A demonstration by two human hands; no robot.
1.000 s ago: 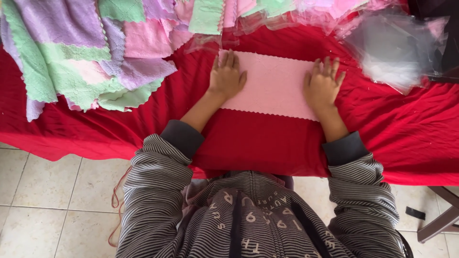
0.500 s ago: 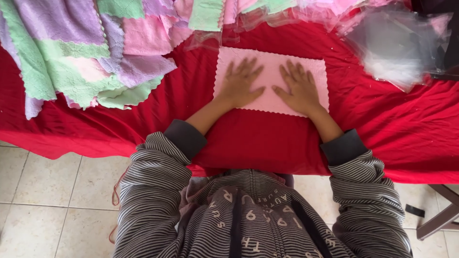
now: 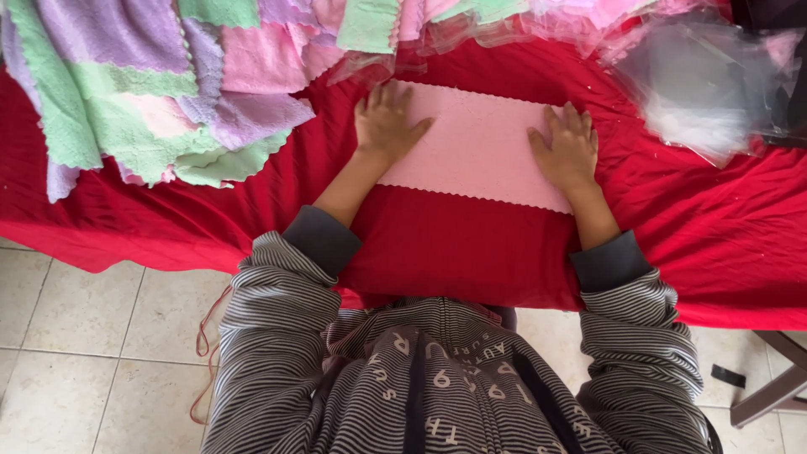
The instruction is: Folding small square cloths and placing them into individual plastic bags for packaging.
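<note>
Pink cloth (image 3: 481,147), a small rectangle with scalloped edges, lies flat at the upper centre of the frame on a bench draped in a red cover (image 3: 454,252). Left hand (image 3: 385,126) rests palm down on the cloth's left end, fingers spread wide and gripping nothing. Right hand (image 3: 570,153) rests likewise on the right end, fingers (image 3: 580,124) splayed and flat, holding nothing. Both hands sit well apart, one at each short edge.

Step in hand, by judgement: smoothing the cloth out flat, the surface showing no marked creases. A next move would call for the fingers to pinch an edge or corners, since flat palms offer no grip for lifting or turning over.

Adjacent items: a loose heap of cloths (image 3: 143,92) in green, lilac and pink at upper left, just beside the left hand; clear plastic bags (image 3: 714,84) at upper right. Tiled floor (image 3: 92,336) below the bench edge.
</note>
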